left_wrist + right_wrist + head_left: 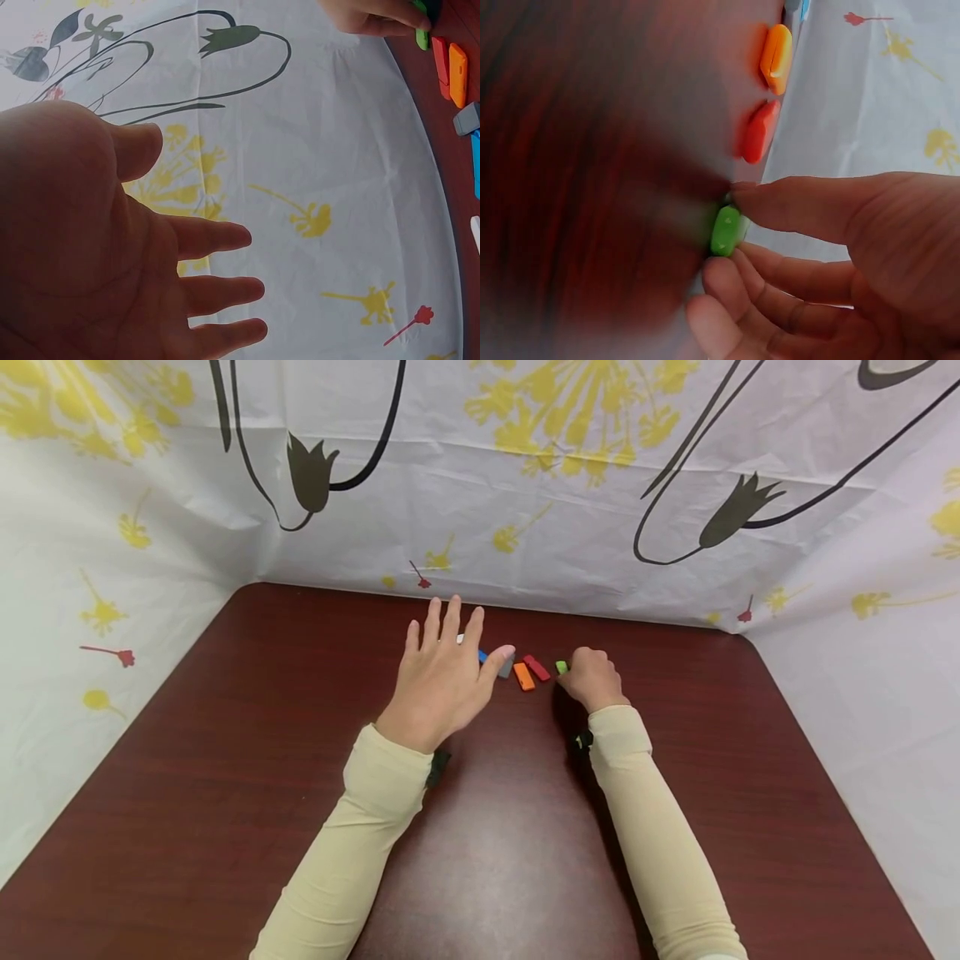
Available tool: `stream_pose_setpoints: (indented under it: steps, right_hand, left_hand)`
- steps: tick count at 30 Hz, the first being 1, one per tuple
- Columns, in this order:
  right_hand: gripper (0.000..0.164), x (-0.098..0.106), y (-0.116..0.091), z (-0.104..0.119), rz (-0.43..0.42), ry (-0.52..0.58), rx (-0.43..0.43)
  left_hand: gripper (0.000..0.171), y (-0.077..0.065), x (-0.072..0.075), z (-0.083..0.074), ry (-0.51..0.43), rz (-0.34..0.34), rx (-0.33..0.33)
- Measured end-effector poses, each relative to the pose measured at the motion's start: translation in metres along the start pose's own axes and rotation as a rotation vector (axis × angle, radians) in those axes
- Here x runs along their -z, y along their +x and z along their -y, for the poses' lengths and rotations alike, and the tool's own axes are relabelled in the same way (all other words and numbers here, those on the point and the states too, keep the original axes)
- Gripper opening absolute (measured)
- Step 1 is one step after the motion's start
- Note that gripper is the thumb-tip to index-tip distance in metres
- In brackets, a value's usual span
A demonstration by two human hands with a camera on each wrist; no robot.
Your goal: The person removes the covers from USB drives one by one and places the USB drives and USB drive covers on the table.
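My right hand (592, 679) is at the right end of a row of small oblong plastic pieces. Its thumb and fingertips pinch the ends of the green piece (725, 231), low at the tabletop. To the left of that lie a red piece (537, 667) and an orange piece (524, 677). My left hand (442, 689) hovers palm down over the row's left part, fingers spread, holding nothing. Partly hidden by it are a grey piece (506, 667), a blue piece (482, 656) and a white piece (460, 639).
The dark reddish-brown table (495, 843) has rounded far corners. A white sheet (465, 543) with yellow and grey flower prints hangs behind the table's far edge and along both sides. Dark wrist gear (437, 768) shows under the left sleeve.
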State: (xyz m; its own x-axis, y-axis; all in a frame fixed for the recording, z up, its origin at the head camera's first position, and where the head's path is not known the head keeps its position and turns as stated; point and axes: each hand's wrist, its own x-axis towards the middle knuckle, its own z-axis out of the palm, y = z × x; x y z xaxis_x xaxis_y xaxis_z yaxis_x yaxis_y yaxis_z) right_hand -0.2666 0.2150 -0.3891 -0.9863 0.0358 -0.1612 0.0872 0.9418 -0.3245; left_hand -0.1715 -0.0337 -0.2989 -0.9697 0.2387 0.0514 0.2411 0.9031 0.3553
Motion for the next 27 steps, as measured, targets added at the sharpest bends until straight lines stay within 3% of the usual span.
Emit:
stream_pose_setpoints:
  steps: [6,11,14,18,27]
  right_hand:
    - [0.041,0.013,-0.002,-0.008,0.054,-0.023,-0.008]
    - [0.047,0.027,-0.007,-0.016,0.052,0.004,-0.014]
    - [0.04,0.034,-0.012,-0.018,0.036,0.026,0.0]
    - [0.02,0.044,-0.024,-0.015,-0.02,0.047,0.038]
    - [0.03,0.074,-0.06,0.008,-0.222,0.097,0.137]
  left_hand:
    - [0.077,0.0,0.001,0.0,0.008,-0.018,-0.006]
    - [0.077,0.0,0.002,0.001,0.008,-0.012,-0.003]
    - [0.076,-0.001,0.003,0.001,0.006,-0.007,-0.001]
    - [0.075,-0.002,0.004,0.002,-0.007,-0.012,-0.006]
    - [0.071,-0.001,0.007,0.002,-0.011,-0.088,-0.042]
